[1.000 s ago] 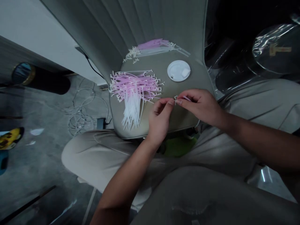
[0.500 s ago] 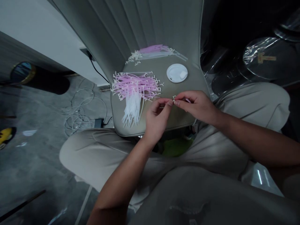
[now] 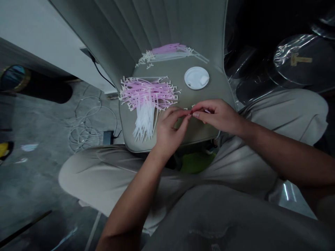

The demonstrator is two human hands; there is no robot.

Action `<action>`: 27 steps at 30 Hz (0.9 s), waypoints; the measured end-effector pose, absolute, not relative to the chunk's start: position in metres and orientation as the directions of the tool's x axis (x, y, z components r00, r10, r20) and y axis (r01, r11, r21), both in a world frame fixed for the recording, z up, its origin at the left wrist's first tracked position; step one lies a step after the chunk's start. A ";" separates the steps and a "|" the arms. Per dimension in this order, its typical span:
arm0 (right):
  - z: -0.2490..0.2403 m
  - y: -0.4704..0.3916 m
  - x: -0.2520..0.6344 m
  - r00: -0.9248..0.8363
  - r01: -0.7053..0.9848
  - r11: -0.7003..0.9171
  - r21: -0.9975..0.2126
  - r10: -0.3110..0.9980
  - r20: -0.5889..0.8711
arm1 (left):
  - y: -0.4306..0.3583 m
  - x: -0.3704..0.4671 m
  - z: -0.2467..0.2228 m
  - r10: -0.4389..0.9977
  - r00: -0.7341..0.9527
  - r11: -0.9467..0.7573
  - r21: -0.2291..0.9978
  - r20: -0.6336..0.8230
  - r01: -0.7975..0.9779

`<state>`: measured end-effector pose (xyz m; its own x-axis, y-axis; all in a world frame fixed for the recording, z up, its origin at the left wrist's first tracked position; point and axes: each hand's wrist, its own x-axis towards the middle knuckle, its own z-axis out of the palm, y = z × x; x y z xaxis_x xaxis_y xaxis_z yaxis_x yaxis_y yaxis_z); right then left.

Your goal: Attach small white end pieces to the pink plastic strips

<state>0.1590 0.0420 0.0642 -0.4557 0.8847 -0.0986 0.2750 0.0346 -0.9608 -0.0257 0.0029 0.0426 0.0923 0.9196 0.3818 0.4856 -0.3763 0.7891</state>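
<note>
Both hands meet over the front of the chair seat [image 3: 183,75], fingertips almost touching. The right hand [image 3: 218,116] pinches a thin pink strip [image 3: 207,111], whose long axis runs left to right and whose free end points at the left hand [image 3: 170,130]. The left hand's thumb and forefinger are closed on something tiny at that end; what it is cannot be told. The pile of pink and white strips [image 3: 146,101] lies just left of the left hand, the white lid [image 3: 196,78] beyond the hands.
</note>
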 end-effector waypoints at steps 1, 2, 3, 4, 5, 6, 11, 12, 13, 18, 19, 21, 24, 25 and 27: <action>0.064 0.043 0.159 -0.463 0.268 0.037 -0.963 0.881 -0.095 | 0.003 -0.025 0.043 0.935 0.054 -0.333 0.819 0.350 0.468; 0.064 0.043 0.160 -0.471 0.257 0.040 -0.966 0.877 -0.089 | 0.003 -0.024 0.045 0.952 0.009 -0.281 0.857 0.307 0.433; 0.064 0.044 0.160 -0.482 0.239 0.041 -0.970 0.873 -0.082 | 0.003 -0.023 0.046 0.967 -0.037 -0.220 0.898 0.252 0.380; 0.063 0.044 0.161 -0.492 0.213 0.040 -0.976 0.868 -0.072 | 0.003 -0.022 0.047 0.978 -0.083 -0.156 0.936 0.191 0.315; 0.061 0.044 0.160 -0.500 0.182 0.035 -0.983 0.864 -0.062 | 0.003 -0.021 0.048 0.984 -0.125 -0.095 0.964 0.129 0.249; 0.059 0.044 0.160 -0.507 0.151 0.027 -0.988 0.860 -0.054 | 0.004 -0.021 0.048 0.984 -0.163 -0.043 0.981 0.074 0.189; 0.039 0.047 0.153 -0.492 0.111 0.027 -0.993 0.870 -0.032 | 0.010 -0.028 0.045 0.966 -0.243 0.103 0.994 -0.093 0.032; 0.035 0.048 0.151 -0.483 0.115 0.044 -0.992 0.876 -0.017 | 0.010 -0.029 0.043 0.962 -0.241 0.133 0.991 -0.128 0.002; 0.031 0.048 0.150 -0.475 0.121 0.065 -0.991 0.880 -0.001 | 0.011 -0.029 0.041 0.958 -0.237 0.162 0.986 -0.164 -0.028; 0.019 0.043 0.145 -0.488 0.215 0.191 -0.958 0.871 0.064 | 0.008 -0.027 0.030 0.940 -0.198 0.259 0.959 -0.278 -0.117; 0.018 0.041 0.145 -0.495 0.242 0.222 -0.945 0.865 0.076 | 0.007 -0.027 0.028 0.937 -0.190 0.274 0.954 -0.293 -0.119; 0.015 0.038 0.146 -0.506 0.294 0.288 -0.911 0.856 0.107 | 0.006 -0.029 0.024 0.931 -0.186 0.296 0.948 -0.314 -0.120; 0.013 0.037 0.149 -0.518 0.356 0.367 -0.859 0.843 0.146 | 0.006 -0.034 0.019 0.923 -0.192 0.312 0.940 -0.335 -0.138; 0.012 0.037 0.151 -0.527 0.364 0.388 -0.847 0.835 0.156 | 0.006 -0.036 0.018 0.919 -0.191 0.321 0.936 -0.345 -0.147; 0.011 0.037 0.153 -0.561 0.358 0.436 -0.826 0.807 0.182 | 0.005 -0.037 0.016 0.912 -0.185 0.341 0.926 -0.367 -0.161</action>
<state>0.1526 0.0369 0.0112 -0.5615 0.8072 0.1823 0.3580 0.4356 -0.8259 -0.0375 0.0052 0.0160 -0.1845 0.9116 -0.3672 -0.1608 0.3406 0.9264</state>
